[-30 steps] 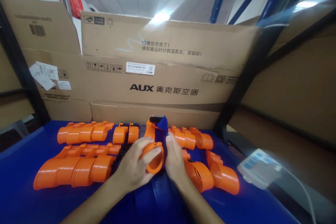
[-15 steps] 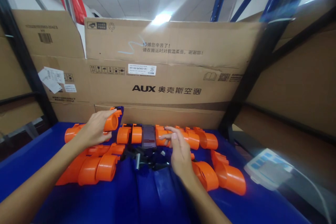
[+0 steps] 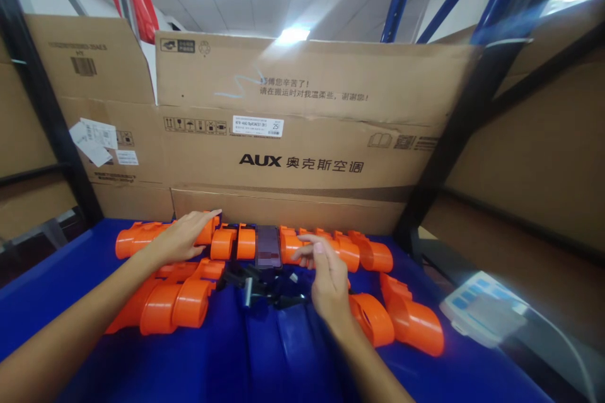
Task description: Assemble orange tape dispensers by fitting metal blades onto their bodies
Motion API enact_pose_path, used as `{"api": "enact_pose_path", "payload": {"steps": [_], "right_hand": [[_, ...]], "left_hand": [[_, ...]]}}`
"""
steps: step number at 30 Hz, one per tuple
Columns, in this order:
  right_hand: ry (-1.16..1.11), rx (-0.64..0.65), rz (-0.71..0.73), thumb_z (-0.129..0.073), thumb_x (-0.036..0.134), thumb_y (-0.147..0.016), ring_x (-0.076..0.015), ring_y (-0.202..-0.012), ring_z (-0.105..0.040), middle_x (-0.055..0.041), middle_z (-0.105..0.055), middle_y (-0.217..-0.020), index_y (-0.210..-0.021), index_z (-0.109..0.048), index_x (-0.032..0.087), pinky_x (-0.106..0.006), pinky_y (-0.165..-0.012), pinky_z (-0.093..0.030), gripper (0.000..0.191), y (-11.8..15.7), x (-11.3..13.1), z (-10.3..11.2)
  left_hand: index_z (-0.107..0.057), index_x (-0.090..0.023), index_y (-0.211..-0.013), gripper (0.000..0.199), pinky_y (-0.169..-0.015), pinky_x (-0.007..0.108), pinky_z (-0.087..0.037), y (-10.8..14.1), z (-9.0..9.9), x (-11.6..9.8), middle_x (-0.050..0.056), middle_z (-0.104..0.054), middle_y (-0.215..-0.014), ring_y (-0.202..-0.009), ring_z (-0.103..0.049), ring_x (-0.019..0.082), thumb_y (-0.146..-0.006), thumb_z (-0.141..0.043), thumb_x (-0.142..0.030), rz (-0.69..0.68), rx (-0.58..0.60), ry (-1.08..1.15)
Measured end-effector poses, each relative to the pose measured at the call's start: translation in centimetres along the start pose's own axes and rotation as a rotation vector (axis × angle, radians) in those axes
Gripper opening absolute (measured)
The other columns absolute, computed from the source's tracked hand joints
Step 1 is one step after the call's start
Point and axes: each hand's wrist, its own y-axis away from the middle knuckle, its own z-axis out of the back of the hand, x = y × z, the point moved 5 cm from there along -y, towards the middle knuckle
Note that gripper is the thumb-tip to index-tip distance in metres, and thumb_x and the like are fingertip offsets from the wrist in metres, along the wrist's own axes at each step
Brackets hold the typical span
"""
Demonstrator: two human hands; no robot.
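My left hand [image 3: 184, 238] is closed around an orange plastic ring-shaped part [image 3: 207, 231] in the back row, its fingers laid over the top. A small dark piece shows at that part's upper edge. Beside it stands another orange ring part [image 3: 222, 244]. My right hand [image 3: 328, 277] is raised in front of the back row's right half, fingers loosely bent and apart, with nothing visible in them. Between the hands, a phone [image 3: 268, 247] leans upright in the row. A pile of small black and metal pieces [image 3: 271, 289] lies in front of it.
More orange parts stand at front left [image 3: 158, 307] and front right [image 3: 418, 324] on the blue table cover [image 3: 265, 359]. A printed cardboard sheet [image 3: 302, 138] walls off the back. At right lies a clear plastic box [image 3: 482, 308] near a white cable.
My left hand has lowered the orange ring part into the back row. My right hand has shifted slightly right and down, its fingers a little more bent.
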Motion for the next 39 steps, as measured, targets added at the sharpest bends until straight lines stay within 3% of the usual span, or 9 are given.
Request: {"api": "enact_pose_path", "payload": {"steps": [6, 12, 18, 22, 29, 34, 39], "right_hand": [[0.024, 0.045, 0.009, -0.035, 0.049, -0.107, -0.0205, -0.069, -0.063, -0.0041, -0.071, -0.077, -0.112, -0.069, 0.020, -0.035, -0.069, -0.050, 0.045, 0.1, 0.1, -0.1], [0.009, 0.090, 0.007, -0.035, 0.050, -0.107, -0.0203, -0.067, -0.065, -0.0035, -0.071, -0.073, -0.101, -0.070, 0.021, -0.033, -0.065, -0.049, 0.046, 0.1, -0.2, -0.4], [0.045, 0.123, 0.009, -0.036, 0.051, -0.107, -0.0199, -0.068, -0.066, -0.0048, -0.073, -0.076, -0.104, -0.072, 0.020, -0.032, -0.066, -0.050, 0.048, 0.1, -0.4, -0.4], [0.064, 0.141, 0.016, -0.036, 0.050, -0.107, -0.0192, -0.067, -0.066, -0.0048, -0.073, -0.077, -0.107, -0.071, 0.020, -0.032, -0.066, -0.050, 0.047, 0.2, -0.2, -0.5], [0.085, 0.143, 0.037, -0.035, 0.048, -0.107, -0.0184, -0.064, -0.065, -0.0037, -0.072, -0.073, -0.103, -0.071, 0.020, -0.032, -0.066, -0.049, 0.046, 0.2, 0.1, -0.5], [0.106, 0.146, 0.050, -0.037, 0.045, -0.108, -0.0190, -0.069, -0.066, -0.0035, -0.072, -0.073, -0.095, -0.071, 0.020, -0.031, -0.068, -0.050, 0.044, 0.5, 0.1, -0.5], [0.120, 0.139, 0.053, -0.037, 0.043, -0.108, -0.0193, -0.070, -0.067, -0.0043, -0.072, -0.073, -0.094, -0.071, 0.020, -0.031, -0.067, -0.050, 0.044, 0.6, 0.1, -0.6]], "left_hand": [[-0.034, -0.027, -0.159, 0.094, -0.114, 0.053, -0.038, 0.4, -0.2, 0.0, 0.014, -0.053, -0.152, -0.139, -0.047, 0.037, -0.074, -0.074, -0.019, -0.047, 0.059, 0.018], [-0.050, -0.022, -0.148, 0.073, -0.116, 0.052, -0.037, 0.2, -0.1, -0.2, 0.011, -0.058, -0.146, -0.137, -0.051, 0.036, -0.079, -0.073, -0.023, -0.067, -0.046, 0.244], [-0.044, -0.024, -0.144, 0.071, -0.119, 0.053, -0.035, 0.3, -1.1, 1.6, 0.014, -0.053, -0.149, -0.143, -0.044, 0.035, -0.079, -0.072, -0.023, -0.122, 0.097, 0.126], [-0.048, -0.025, -0.134, 0.062, -0.117, 0.054, -0.038, 1.2, -1.4, 3.1, 0.016, -0.053, -0.146, -0.140, -0.047, 0.037, -0.079, -0.076, -0.032, -0.085, 0.096, 0.139], [-0.043, -0.023, -0.128, 0.063, -0.111, 0.051, -0.043, 1.4, -0.6, 3.7, 0.018, -0.048, -0.150, -0.136, -0.053, 0.035, -0.081, -0.077, -0.047, 0.065, 0.010, 0.281], [-0.041, -0.023, -0.132, 0.071, -0.107, 0.050, -0.046, 1.2, -0.8, 4.5, 0.019, -0.051, -0.146, -0.130, -0.057, 0.035, -0.078, -0.078, -0.050, 0.123, 0.057, 0.297], [-0.042, -0.023, -0.131, 0.072, -0.109, 0.049, -0.044, 1.2, -1.7, 4.8, 0.017, -0.055, -0.142, -0.131, -0.057, 0.036, -0.075, -0.079, -0.048, 0.099, 0.112, 0.223]]}}
